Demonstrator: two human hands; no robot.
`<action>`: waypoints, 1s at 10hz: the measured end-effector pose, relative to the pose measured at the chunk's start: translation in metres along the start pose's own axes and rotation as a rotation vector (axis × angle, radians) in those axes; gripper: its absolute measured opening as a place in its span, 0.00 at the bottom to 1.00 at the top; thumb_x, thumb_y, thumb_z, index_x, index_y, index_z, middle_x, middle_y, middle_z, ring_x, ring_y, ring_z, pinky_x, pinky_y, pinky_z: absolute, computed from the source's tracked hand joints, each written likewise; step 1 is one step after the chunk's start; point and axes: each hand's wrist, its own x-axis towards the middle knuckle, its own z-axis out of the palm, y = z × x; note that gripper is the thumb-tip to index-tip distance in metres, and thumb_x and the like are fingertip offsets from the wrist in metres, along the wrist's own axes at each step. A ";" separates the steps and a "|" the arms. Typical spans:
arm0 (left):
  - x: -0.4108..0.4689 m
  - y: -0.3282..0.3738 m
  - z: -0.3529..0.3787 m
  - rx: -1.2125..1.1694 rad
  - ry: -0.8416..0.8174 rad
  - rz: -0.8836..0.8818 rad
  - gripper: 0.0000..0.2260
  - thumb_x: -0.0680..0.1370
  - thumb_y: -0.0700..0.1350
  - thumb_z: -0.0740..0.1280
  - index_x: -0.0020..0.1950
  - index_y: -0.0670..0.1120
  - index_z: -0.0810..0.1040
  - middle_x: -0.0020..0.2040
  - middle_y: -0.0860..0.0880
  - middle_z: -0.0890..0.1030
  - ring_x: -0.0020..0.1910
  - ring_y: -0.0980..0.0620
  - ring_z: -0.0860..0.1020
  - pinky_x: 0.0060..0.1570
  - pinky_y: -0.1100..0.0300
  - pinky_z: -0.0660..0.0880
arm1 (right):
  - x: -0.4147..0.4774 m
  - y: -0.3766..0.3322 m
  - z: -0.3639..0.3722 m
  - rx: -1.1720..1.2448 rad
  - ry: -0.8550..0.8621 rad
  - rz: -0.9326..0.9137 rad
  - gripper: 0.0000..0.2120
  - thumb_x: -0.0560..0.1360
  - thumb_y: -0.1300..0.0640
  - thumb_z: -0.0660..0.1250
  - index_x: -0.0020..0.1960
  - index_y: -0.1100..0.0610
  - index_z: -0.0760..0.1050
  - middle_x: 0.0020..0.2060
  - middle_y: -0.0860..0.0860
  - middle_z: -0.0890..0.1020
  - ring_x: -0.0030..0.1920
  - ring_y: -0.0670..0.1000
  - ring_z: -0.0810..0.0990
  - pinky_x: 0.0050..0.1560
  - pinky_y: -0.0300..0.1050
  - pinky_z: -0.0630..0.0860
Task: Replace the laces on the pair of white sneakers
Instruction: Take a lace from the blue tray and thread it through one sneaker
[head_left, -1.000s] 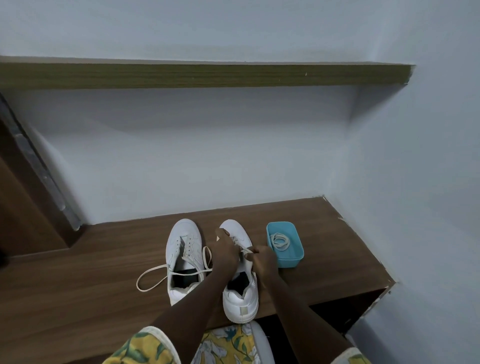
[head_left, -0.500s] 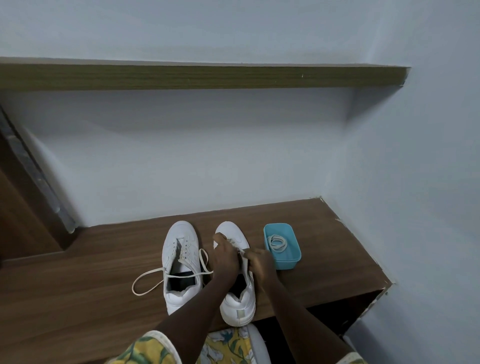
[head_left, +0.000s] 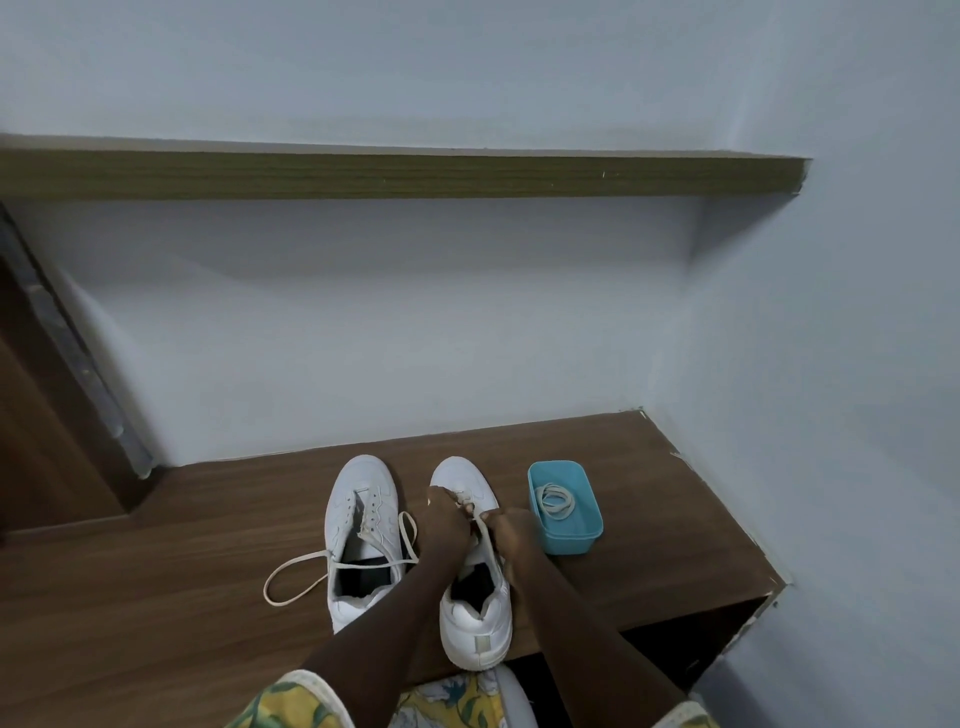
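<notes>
White sneakers: we see the pair standing side by side on the wooden bench (head_left: 156, 597), toes towards the wall, heels near the front edge.
Blue plastic box (head_left: 569, 540): it stands on the bench just beside the right sneaker (head_left: 475, 629), open at the top.
Inside the box: one coiled lace (head_left: 557, 501) lies on the bottom; we see nothing else in it.
Left sneaker (head_left: 363, 519): it is open, the tongue is pulled up, and a loose lace (head_left: 296, 577) crosses its opening and makes a loop on the bench to its left.
Left hand (head_left: 447, 527): its fingers are curled over the front eyelets of the right sneaker and pinch the held lace (head_left: 482, 531).
Right hand (head_left: 514, 535): its fingers are bent and pinch the same lace a little lower, almost touching the left hand.
Sleeves: we see yellow flower-pattern cloth (head_left: 291, 701) at the bottom edge.
Shelf (head_left: 415, 174): a wooden board is on the wall above the bench.
Change since one second ago: the two hands are now closer together, so the piece of lace between them is shorter.
Unchanged: both hands stay on the right sneaker; the box, its coiled lace and the left sneaker lie as before.
</notes>
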 end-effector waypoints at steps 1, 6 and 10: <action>0.013 -0.009 0.004 0.014 -0.041 0.070 0.05 0.78 0.40 0.62 0.52 0.40 0.73 0.52 0.40 0.80 0.53 0.43 0.78 0.51 0.55 0.72 | 0.000 0.001 0.000 0.131 0.023 0.023 0.11 0.77 0.63 0.62 0.54 0.68 0.77 0.42 0.58 0.79 0.41 0.53 0.77 0.48 0.48 0.78; 0.023 -0.030 -0.034 0.202 -0.092 0.153 0.11 0.79 0.48 0.60 0.48 0.47 0.82 0.47 0.47 0.82 0.50 0.46 0.79 0.51 0.55 0.72 | 0.038 -0.007 -0.073 0.650 0.252 0.045 0.14 0.81 0.62 0.52 0.37 0.54 0.65 0.34 0.51 0.69 0.29 0.46 0.70 0.28 0.38 0.70; 0.032 -0.032 -0.026 0.088 -0.110 0.239 0.06 0.78 0.45 0.65 0.49 0.46 0.81 0.49 0.46 0.81 0.49 0.49 0.79 0.49 0.57 0.72 | 0.008 -0.031 -0.085 -0.354 0.242 -0.301 0.09 0.80 0.55 0.59 0.49 0.55 0.78 0.42 0.51 0.80 0.45 0.53 0.78 0.50 0.44 0.73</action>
